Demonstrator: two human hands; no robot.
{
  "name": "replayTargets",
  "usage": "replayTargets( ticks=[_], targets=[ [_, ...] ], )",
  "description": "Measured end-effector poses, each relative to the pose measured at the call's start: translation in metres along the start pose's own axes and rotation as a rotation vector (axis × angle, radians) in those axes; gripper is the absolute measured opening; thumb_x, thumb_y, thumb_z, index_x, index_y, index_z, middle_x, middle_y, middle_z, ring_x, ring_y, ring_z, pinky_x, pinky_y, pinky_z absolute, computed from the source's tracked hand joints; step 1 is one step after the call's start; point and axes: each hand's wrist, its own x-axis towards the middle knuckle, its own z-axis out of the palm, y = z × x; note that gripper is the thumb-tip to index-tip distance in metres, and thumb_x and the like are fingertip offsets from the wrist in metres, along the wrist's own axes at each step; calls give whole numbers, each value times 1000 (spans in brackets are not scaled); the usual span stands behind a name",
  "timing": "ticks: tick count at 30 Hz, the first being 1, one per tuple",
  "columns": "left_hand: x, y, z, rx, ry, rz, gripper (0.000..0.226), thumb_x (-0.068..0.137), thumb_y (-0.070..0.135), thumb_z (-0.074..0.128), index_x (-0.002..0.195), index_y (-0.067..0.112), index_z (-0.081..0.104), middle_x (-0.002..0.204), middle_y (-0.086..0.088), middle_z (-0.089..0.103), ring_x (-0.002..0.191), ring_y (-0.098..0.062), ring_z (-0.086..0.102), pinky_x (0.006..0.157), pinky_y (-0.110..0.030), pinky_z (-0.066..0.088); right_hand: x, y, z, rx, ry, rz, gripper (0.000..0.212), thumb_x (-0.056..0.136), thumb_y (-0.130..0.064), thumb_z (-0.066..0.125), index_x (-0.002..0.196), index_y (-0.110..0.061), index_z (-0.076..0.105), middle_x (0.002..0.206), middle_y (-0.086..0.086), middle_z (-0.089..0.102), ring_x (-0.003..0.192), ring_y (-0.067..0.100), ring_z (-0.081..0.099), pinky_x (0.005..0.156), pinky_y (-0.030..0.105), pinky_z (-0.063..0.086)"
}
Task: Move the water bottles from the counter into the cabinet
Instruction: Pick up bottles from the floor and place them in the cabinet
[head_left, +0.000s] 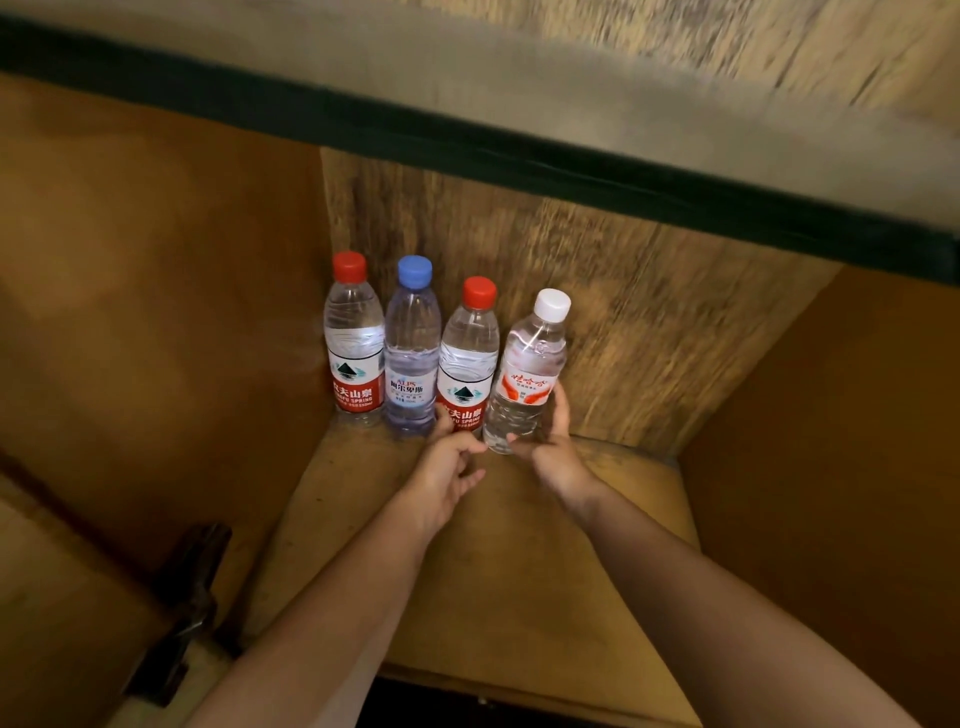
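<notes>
Head view: right hand (550, 447) gripped clear white-cap bottle (527, 379) w/ red label, tilted beside 3 upright bottles (410, 348) in cabinet (519, 545); left hand (444, 475) loosely curled, holding nothing.

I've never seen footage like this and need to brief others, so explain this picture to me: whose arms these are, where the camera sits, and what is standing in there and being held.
There is no machine here. The single picture comes from a camera worn on a person's head, looking forward and down, so the two bare arms reaching in from the bottom are that person's own.

They reach into an open wooden cabinet. Four water bottles stand in a row at its back wall: a red-capped bottle, a blue-capped bottle, a second red-capped bottle and a white-capped bottle, which tilts to the right.

The right hand grips the white-capped bottle near its base. The left hand holds nothing; its fingers are loosely curled, close in front of the second red-capped bottle.
</notes>
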Motion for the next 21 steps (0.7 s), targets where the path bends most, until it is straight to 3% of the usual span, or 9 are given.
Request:
replayTargets(
  ticks=[1,3,5,8,10,12,14,17,21],
  targets=[
    [-3,-1,-1,5,-1,-9,85,80,-6,46,145,39,17,141,1,42,131,-23,38,95,-40,37,-2,-1,0,0,3,11,97,74,17,60,147,-22,8,126,-9,41,117,8,41,73,1,43],
    [-11,-3,-2,6,29,-43,81,82,-5,46,146,36,17,143,-1,40,133,-23,36,96,-42,37,-8,-5,0,-19,10,36,100,74,16,62,148,-22,6,123,-11,41,118,7,40,84,6,42],
    [-22,-6,-1,-75,97,-105,63,85,-2,45,141,22,32,142,-8,42,128,-24,40,93,-42,40,-21,-12,-3,-48,29,84,99,76,13,62,148,-23,4,128,-5,43,120,12,44,94,17,41],
    [-44,-13,4,-219,115,-185,44,88,5,40,131,15,43,132,-11,53,119,-26,50,88,-40,41,-52,-21,-7,-31,87,101,78,81,17,54,144,-14,20,111,-4,51,93,8,57,70,3,45],
    [-65,-19,13,-138,67,-191,41,90,6,36,128,17,46,120,-8,60,105,-22,57,82,-35,43,-80,-27,-13,-49,130,123,60,83,16,52,136,-7,35,104,-2,50,95,12,56,64,2,43],
    [-88,-26,22,-20,39,-173,34,90,6,36,117,20,52,101,-2,66,85,-14,60,70,-27,43,-108,-29,-23,-110,147,108,44,84,15,49,126,2,47,108,7,52,95,12,50,66,3,40],
    [-110,-34,28,111,46,-136,29,90,5,39,104,21,58,85,1,66,64,-6,60,58,-21,44,-137,-29,-34,-178,135,90,39,83,17,45,120,5,52,97,6,53,87,10,49,71,8,40],
    [-142,-46,42,223,46,-88,27,90,1,45,89,23,61,74,-1,63,40,2,52,43,-13,39,-186,-28,-56,-367,145,11,35,82,15,49,108,-4,60,90,-3,53,85,11,52,75,8,40],
    [-188,-68,67,317,-7,-59,26,89,0,46,89,20,63,70,0,63,50,-7,50,42,-12,38,-247,-21,-90,-586,151,-93,31,82,4,57,99,-20,64,94,-9,55,86,0,54,79,11,42]
  ],
)
